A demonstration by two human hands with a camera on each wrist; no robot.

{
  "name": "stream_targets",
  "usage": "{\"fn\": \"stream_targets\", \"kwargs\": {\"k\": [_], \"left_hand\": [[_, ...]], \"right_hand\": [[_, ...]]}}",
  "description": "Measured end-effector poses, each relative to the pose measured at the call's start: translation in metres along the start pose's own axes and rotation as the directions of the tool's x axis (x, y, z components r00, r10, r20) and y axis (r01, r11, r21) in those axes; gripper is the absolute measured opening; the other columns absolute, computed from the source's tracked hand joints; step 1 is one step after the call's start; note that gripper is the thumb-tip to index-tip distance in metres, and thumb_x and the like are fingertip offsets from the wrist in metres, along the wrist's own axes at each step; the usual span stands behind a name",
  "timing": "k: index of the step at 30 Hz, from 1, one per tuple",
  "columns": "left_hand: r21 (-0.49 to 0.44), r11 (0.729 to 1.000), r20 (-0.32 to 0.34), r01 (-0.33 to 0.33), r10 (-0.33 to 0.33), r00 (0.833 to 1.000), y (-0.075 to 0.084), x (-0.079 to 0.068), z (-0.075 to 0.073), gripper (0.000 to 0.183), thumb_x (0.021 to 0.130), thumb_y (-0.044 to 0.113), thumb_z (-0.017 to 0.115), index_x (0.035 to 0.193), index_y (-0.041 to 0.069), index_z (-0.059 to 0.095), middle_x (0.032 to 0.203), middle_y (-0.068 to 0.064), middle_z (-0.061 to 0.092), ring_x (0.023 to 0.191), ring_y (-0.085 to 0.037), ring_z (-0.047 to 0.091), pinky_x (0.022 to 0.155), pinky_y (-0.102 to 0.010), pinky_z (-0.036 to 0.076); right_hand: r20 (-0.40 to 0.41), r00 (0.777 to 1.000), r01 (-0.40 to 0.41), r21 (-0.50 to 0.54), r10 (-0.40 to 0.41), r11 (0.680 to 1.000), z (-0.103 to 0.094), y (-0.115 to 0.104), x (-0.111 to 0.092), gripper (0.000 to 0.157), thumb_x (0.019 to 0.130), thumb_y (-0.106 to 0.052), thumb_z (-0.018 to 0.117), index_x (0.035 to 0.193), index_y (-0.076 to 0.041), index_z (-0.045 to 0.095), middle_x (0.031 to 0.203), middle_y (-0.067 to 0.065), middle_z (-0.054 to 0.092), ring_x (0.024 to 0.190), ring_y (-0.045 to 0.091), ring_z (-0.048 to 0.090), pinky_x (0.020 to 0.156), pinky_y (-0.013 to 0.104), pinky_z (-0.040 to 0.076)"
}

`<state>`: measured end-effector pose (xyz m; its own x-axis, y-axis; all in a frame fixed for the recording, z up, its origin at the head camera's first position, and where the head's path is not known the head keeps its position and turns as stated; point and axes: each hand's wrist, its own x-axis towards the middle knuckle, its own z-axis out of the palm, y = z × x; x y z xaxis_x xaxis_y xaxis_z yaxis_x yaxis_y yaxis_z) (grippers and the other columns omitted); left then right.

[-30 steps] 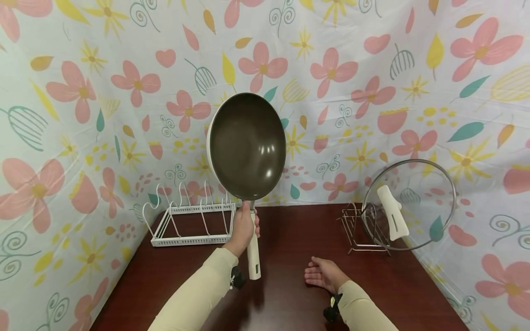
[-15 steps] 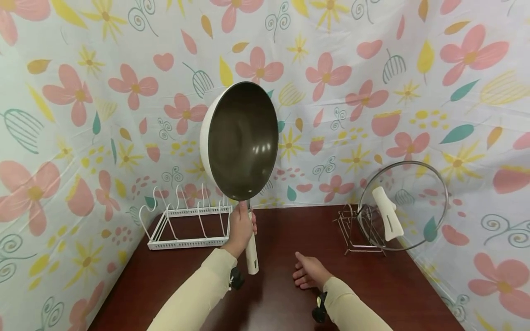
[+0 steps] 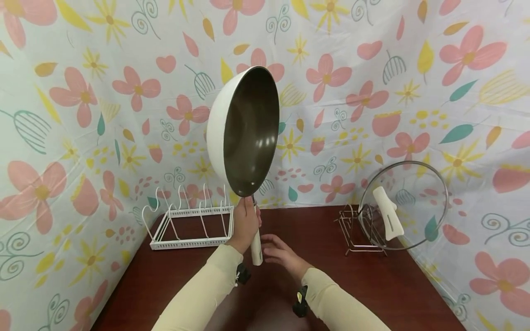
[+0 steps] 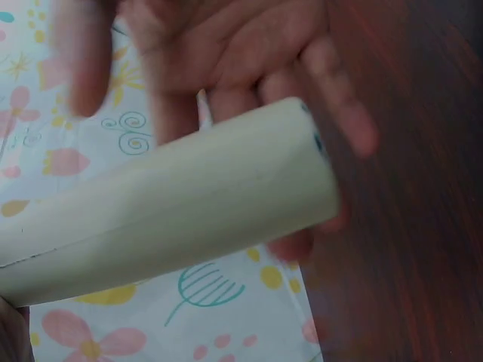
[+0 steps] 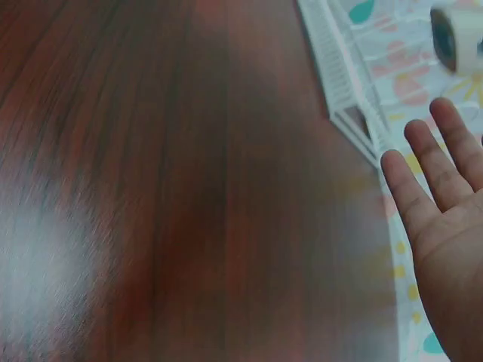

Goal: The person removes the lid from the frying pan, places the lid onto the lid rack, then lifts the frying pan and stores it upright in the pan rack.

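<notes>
In the head view, a deep wok-style frying pan (image 3: 251, 133) with a white outside and dark brown inside is held upright above the table, its mouth turned to the right. My left hand (image 3: 245, 224) grips the upper part of its cream handle (image 3: 256, 250), close below the bowl. My right hand (image 3: 285, 255) has its fingers spread beside the handle's lower end. The left wrist view shows the handle (image 4: 173, 196) crossing in front of the right palm (image 4: 249, 45). In the right wrist view the right hand's fingers (image 5: 445, 162) are extended below the blurred handle end (image 5: 460, 41).
A white wire rack (image 3: 190, 243) stands at the table's back left. At the right, a small metal wire rack (image 3: 364, 250) holds a glass lid (image 3: 428, 202) upright, with a cream lid handle (image 3: 388, 214). Floral cloth (image 3: 331, 115) surrounds the dark red-brown table (image 3: 314, 230).
The right hand has moved left, up to the pan handle. The pan has turned to the right, showing more of its white outside, and risen slightly. The lid and racks stay in place.
</notes>
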<state>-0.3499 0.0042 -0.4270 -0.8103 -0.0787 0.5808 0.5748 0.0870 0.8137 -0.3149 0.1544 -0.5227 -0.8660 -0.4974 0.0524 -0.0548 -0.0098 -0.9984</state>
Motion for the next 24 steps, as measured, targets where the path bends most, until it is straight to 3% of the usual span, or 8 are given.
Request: {"fn": "stream_targets", "kwargs": {"k": [2, 5, 7, 10, 12, 14, 20, 24], "left_hand": [[0.004, 1.0, -0.011, -0.008, 0.008, 1.0, -0.001, 0.0, 0.002, 0.042, 0.113, 0.028, 0.027, 0.088, 0.002, 0.051, 0.061, -0.015, 0.053, 0.041, -0.014, 0.048, 0.041, -0.029, 0.046], [-0.001, 1.0, -0.007, -0.018, 0.018, 1.0, 0.007, 0.0, 0.007, 0.041, 0.113, 0.021, 0.025, 0.09, -0.003, 0.049, 0.062, -0.021, 0.051, 0.042, -0.013, 0.047, 0.042, -0.029, 0.046], [0.002, 1.0, -0.009, -0.028, 0.028, 1.0, 0.019, -0.003, 0.01, 0.038, 0.113, 0.017, 0.026, 0.089, -0.002, 0.048, 0.062, -0.021, 0.05, 0.043, -0.011, 0.046, 0.044, -0.029, 0.046], [0.013, 0.999, -0.014, -0.032, 0.032, 0.999, 0.022, -0.006, 0.015, 0.035, 0.112, 0.014, 0.028, 0.09, -0.003, 0.048, 0.063, -0.019, 0.05, 0.043, -0.011, 0.046, 0.044, -0.027, 0.046], [0.021, 1.0, -0.013, -0.021, 0.022, 1.0, 0.017, -0.007, 0.018, 0.035, 0.112, 0.016, 0.029, 0.09, -0.003, 0.049, 0.063, -0.017, 0.051, 0.043, -0.012, 0.046, 0.043, -0.026, 0.045], [0.012, 1.0, 0.008, -0.012, 0.012, 1.0, 0.007, -0.006, 0.019, 0.038, 0.113, 0.021, 0.03, 0.092, -0.006, 0.049, 0.064, -0.016, 0.052, 0.042, -0.015, 0.047, 0.043, -0.026, 0.044], [-0.064, 0.998, 0.108, 0.017, -0.01, 0.994, 0.008, -0.006, 0.014, 0.046, 0.112, 0.036, 0.031, 0.095, -0.004, 0.048, 0.065, -0.014, 0.051, 0.048, -0.031, 0.053, 0.049, -0.035, 0.052], [-0.211, 0.969, 0.203, 0.126, -0.082, 0.976, 0.009, -0.001, 0.007, 0.049, 0.11, 0.044, 0.028, 0.097, 0.0, 0.045, 0.07, -0.014, 0.05, 0.058, -0.031, 0.06, 0.063, -0.042, 0.059]], "right_hand": [[0.009, 0.999, 0.032, -0.021, -0.031, 0.999, 0.004, -0.004, 0.003, 0.058, 0.099, -0.023, 0.054, 0.149, 0.001, 0.037, 0.137, 0.02, 0.054, 0.121, 0.025, 0.057, 0.104, 0.047, 0.046], [-0.042, 0.996, 0.077, -0.074, -0.08, 0.994, 0.014, -0.01, 0.01, 0.053, 0.094, -0.02, 0.063, 0.139, 0.004, 0.048, 0.119, 0.013, 0.063, 0.102, 0.02, 0.062, 0.087, 0.037, 0.053], [-0.101, 0.99, 0.087, -0.086, -0.095, 0.992, 0.026, -0.02, 0.01, 0.035, 0.093, -0.014, 0.063, 0.123, 0.004, 0.057, 0.097, 0.01, 0.065, 0.083, 0.019, 0.061, 0.071, 0.033, 0.052], [-0.174, 0.977, 0.115, -0.062, -0.124, 0.991, 0.043, -0.032, 0.01, 0.004, 0.095, -0.004, 0.059, 0.094, -0.001, 0.061, 0.068, 0.006, 0.057, 0.058, 0.016, 0.053, 0.053, 0.03, 0.044], [-0.205, 0.969, 0.131, -0.043, -0.137, 0.991, 0.052, -0.041, 0.006, 0.015, 0.097, -0.002, 0.054, 0.083, -0.007, 0.058, 0.057, 0.004, 0.049, 0.049, 0.013, 0.044, 0.048, 0.029, 0.039], [-0.219, 0.964, 0.147, -0.045, -0.153, 0.988, 0.055, -0.04, 0.006, 0.021, 0.097, -0.002, 0.053, 0.078, -0.009, 0.056, 0.054, 0.001, 0.047, 0.045, 0.011, 0.042, 0.046, 0.027, 0.038], [-0.228, 0.96, 0.151, -0.075, -0.165, 0.986, 0.053, -0.031, 0.011, 0.018, 0.099, -0.005, 0.054, 0.081, -0.007, 0.056, 0.057, 0.005, 0.047, 0.046, 0.012, 0.043, 0.046, 0.028, 0.04], [-0.269, 0.952, 0.123, -0.113, -0.149, 0.986, 0.049, -0.019, 0.021, 0.014, 0.1, -0.008, 0.057, 0.087, -0.004, 0.059, 0.057, 0.007, 0.049, 0.047, 0.014, 0.046, 0.046, 0.029, 0.042]]}}
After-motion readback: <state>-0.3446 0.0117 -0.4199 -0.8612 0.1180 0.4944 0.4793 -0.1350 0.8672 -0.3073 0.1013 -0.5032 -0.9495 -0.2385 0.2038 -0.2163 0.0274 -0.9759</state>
